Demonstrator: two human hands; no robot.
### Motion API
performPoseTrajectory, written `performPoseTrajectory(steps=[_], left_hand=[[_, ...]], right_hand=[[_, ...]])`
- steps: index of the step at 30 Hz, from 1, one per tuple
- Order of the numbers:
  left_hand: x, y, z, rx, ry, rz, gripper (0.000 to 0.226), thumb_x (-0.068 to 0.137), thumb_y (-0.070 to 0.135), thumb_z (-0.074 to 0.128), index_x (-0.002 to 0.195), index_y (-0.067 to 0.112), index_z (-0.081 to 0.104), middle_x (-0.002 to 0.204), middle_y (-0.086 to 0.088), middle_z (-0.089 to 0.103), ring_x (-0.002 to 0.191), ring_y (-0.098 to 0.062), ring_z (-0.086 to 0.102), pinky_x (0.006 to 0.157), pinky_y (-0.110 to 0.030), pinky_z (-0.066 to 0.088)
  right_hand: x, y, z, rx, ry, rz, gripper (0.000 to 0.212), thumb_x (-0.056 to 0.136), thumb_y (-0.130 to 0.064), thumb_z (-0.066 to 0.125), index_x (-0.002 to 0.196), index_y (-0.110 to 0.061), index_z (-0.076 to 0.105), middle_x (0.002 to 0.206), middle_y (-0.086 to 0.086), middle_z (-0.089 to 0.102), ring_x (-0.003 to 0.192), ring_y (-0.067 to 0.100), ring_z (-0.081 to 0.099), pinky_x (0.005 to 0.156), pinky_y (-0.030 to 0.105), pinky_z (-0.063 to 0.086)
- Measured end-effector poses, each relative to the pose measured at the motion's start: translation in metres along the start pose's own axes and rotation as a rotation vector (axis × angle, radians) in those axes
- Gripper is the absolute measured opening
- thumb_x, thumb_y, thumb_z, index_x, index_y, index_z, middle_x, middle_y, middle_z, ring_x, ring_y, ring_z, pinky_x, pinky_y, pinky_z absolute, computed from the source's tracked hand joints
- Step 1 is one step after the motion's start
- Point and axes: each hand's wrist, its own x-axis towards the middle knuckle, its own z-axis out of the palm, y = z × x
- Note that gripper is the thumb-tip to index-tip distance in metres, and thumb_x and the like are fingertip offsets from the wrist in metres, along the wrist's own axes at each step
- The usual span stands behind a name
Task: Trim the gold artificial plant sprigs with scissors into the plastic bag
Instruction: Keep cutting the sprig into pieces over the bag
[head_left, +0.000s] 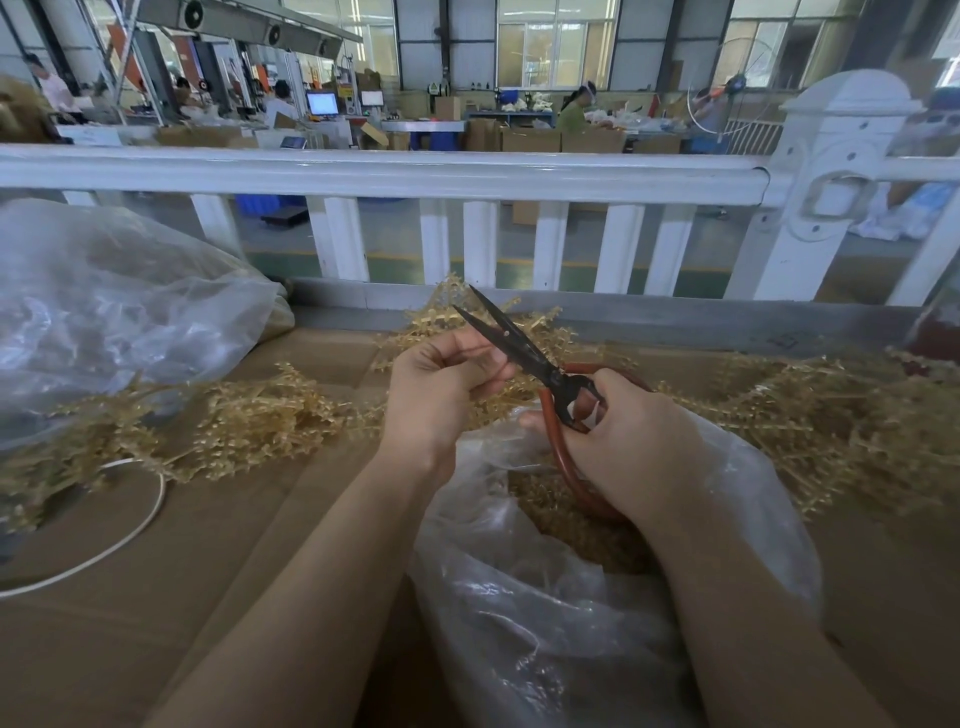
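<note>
My right hand (631, 441) grips black scissors (511, 340) by their red loop handles, blades slightly parted and pointing up-left. My left hand (441, 387) has its fingers curled round a thin gold sprig just left of the blades. Behind both hands lies a heap of gold sprigs (524, 317). Below my hands a clear plastic bag (545, 597) gapes open, with cut gold pieces (566, 525) inside. More gold sprigs spread over the cardboard at the left (249, 415) and the right (831, 415).
The work surface is brown cardboard (208, 571). A big clear plastic bag (104, 312) bulges at the far left. A white cord loop (130, 525) lies on the cardboard. A white railing (415, 176) runs along the far edge; people work in the hall behind.
</note>
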Motion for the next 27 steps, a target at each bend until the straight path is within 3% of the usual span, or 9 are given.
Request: performPoseTrajectory(steps=[7,10,15,18,21,24,27], left_hand=[[0.0017,-0.0033,-0.0015,0.033,0.002,0.036,0.02,0.089,-0.011,0.061,0.087,0.006,0.071,0.08,-0.004,0.074,0.074,-0.014,0.07,0.073,-0.025,0.058],[0.0033,-0.0046,-0.0014,0.042,0.019,0.056,0.011,0.089,-0.011,0.062,0.091,-0.001,0.066,0.082,-0.011,0.072,0.07,-0.014,0.068,0.067,-0.023,0.055],[0.0044,-0.0071,-0.0031,0.049,-0.003,0.094,0.013,0.086,-0.015,0.058,0.091,-0.004,0.062,0.086,-0.021,0.067,0.078,-0.024,0.063,0.075,-0.032,0.056],[0.0041,-0.0053,-0.0034,0.066,-0.044,0.113,0.026,0.084,-0.018,0.054,0.082,0.005,0.065,0.082,-0.021,0.065,0.078,-0.025,0.06,0.074,-0.031,0.053],[0.0048,-0.0042,-0.004,0.05,-0.05,0.099,0.035,0.083,-0.02,0.053,0.076,0.013,0.064,0.074,-0.007,0.065,0.074,-0.021,0.061,0.071,-0.027,0.053],[0.0048,-0.0042,-0.0033,0.065,-0.042,0.091,0.029,0.084,-0.018,0.055,0.085,0.009,0.066,0.084,-0.016,0.065,0.078,-0.024,0.063,0.072,-0.028,0.053],[0.0049,-0.003,-0.0035,0.056,-0.066,0.099,0.031,0.084,-0.019,0.053,0.084,0.009,0.065,0.084,-0.018,0.063,0.075,-0.023,0.061,0.07,-0.028,0.051]], right_hand=[[0.001,0.0,0.0021,-0.028,0.031,-0.017,0.059,0.071,-0.089,0.054,0.072,-0.031,0.046,0.06,-0.016,0.053,0.055,0.001,0.049,0.047,0.019,0.031],[0.001,-0.0006,0.0024,-0.017,0.035,-0.015,0.065,0.064,-0.094,0.043,0.071,-0.03,0.046,0.06,-0.016,0.052,0.055,0.002,0.049,0.047,0.018,0.032],[0.0011,0.0024,0.0024,-0.029,0.018,-0.002,0.066,0.07,-0.092,0.048,0.088,-0.029,0.054,0.074,-0.015,0.058,0.062,0.0,0.047,0.052,0.018,0.033],[0.0009,0.0011,0.001,-0.036,0.024,-0.014,0.066,0.071,-0.091,0.048,0.096,-0.03,0.056,0.077,-0.016,0.057,0.063,-0.002,0.044,0.052,0.017,0.031],[0.0007,0.0002,-0.0007,-0.041,0.02,-0.028,0.064,0.073,-0.089,0.05,0.098,-0.031,0.057,0.081,-0.016,0.061,0.064,0.001,0.047,0.054,0.018,0.036],[0.0005,0.0008,-0.0009,-0.041,0.021,-0.032,0.061,0.075,-0.087,0.054,0.097,-0.03,0.059,0.08,-0.015,0.064,0.069,0.003,0.054,0.061,0.025,0.05],[0.0002,0.0003,-0.0009,-0.038,0.037,-0.024,0.061,0.073,-0.087,0.054,0.094,-0.03,0.06,0.075,-0.016,0.062,0.066,0.0,0.052,0.058,0.023,0.047]])
